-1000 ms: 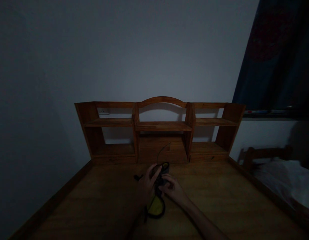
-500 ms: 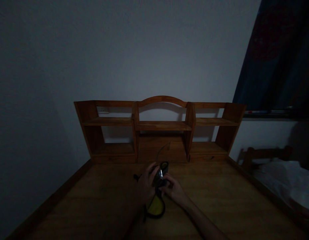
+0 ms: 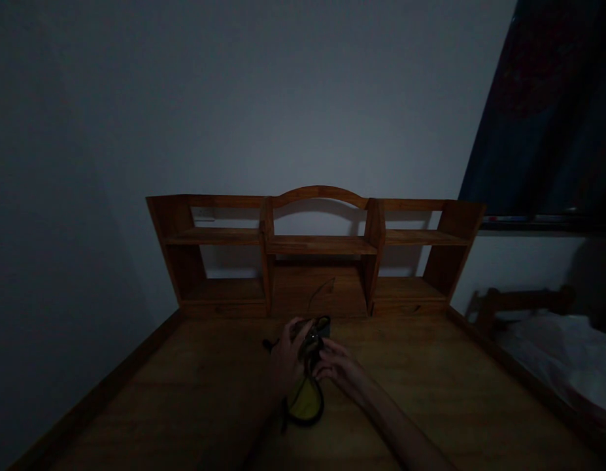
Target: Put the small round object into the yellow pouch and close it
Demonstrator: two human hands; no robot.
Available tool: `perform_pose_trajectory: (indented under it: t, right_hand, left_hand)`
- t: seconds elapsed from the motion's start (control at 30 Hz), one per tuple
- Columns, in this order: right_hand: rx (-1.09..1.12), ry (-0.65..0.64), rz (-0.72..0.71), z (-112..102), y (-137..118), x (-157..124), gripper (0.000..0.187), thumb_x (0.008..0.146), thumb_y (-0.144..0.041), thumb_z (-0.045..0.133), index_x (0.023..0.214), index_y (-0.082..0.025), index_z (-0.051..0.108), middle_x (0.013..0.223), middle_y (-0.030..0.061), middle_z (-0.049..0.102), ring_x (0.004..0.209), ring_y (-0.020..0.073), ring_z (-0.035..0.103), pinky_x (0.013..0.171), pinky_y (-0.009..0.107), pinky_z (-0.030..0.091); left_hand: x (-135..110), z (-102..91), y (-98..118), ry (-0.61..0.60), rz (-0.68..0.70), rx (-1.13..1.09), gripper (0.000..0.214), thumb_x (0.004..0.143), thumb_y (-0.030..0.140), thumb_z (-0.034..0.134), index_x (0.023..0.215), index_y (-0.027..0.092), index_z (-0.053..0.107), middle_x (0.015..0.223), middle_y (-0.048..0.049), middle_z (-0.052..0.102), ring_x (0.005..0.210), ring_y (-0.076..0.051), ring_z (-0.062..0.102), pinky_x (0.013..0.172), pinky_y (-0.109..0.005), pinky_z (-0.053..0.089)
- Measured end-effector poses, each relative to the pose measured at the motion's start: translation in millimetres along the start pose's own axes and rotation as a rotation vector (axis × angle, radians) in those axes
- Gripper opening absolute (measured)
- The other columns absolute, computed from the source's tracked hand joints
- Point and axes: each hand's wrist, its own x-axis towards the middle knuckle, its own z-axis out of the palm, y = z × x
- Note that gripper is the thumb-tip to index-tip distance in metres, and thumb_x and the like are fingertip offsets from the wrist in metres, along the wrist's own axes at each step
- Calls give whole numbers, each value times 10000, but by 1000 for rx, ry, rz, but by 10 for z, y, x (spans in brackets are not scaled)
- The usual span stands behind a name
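pouch (image 3: pixel 305 400) between our left hand (image 3: pixel 289 348) and right hand (image 3: pixel 342 370), close together.
likely light, soft, best held by its dark rim (image 3: pixel 305 423); whether we grip firmly, we cannot tell.

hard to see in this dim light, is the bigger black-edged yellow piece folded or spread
Spread: the yellow piece shows its broad yellow face, with the black edging curving around it.

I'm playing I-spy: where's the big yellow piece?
Head view, bottom middle: the yellow piece is below and between the left hand and right hand.
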Motion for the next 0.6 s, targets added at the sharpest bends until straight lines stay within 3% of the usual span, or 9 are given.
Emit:
perform_pose_trajectory:
  t: [0.2,0.3,0.47,0.53,0.6]
  right_hand:
    - [14,33,-33,-23,-5,2,396,756,-294,798,1101,-158,661,905,58,686,628,128,658,617,253,535]
    - [-34,59,-68,-34,10,26,361,735,-304,813,1028,-138,685,847,54,686,599,127,644,586,245,520]
    - [-57,106,-104,-70,55,82,350,724,-333,817,980,-130,693,842,54,679,585,117,619,562,234,491]
    - [-66,145,-123,-100,73,106,371,720,-352,817,996,-142,687,853,47,677,572,103,602,542,219,469]
    - [-78,186,-146,-139,82,129,385,709,-366,822,1001,-162,677,841,27,672,565,94,589,531,208,448]
  left_hand:
    - [-22,45,-70,-48,107,87,823,738,-11,484,1451,373,335,1480,-84,297,1310,-302,404,952,-454,498]
    - [-20,60,-66,-30,69,1,735,783,41,494,1440,345,366,1473,-93,324,1306,-290,414,971,-451,479]
    - [16,88,-95,-37,-184,-359,825,783,161,574,1513,242,197,1379,-127,490,1252,-283,485,1041,-470,402]
    - [28,156,-144,-76,-360,-638,807,747,172,618,1481,236,289,1236,-102,610,1120,-266,580,993,-427,436]
    - [40,242,-200,-148,-551,-1035,618,703,186,670,1303,216,525,1067,-78,680,976,-246,636,908,-372,476]
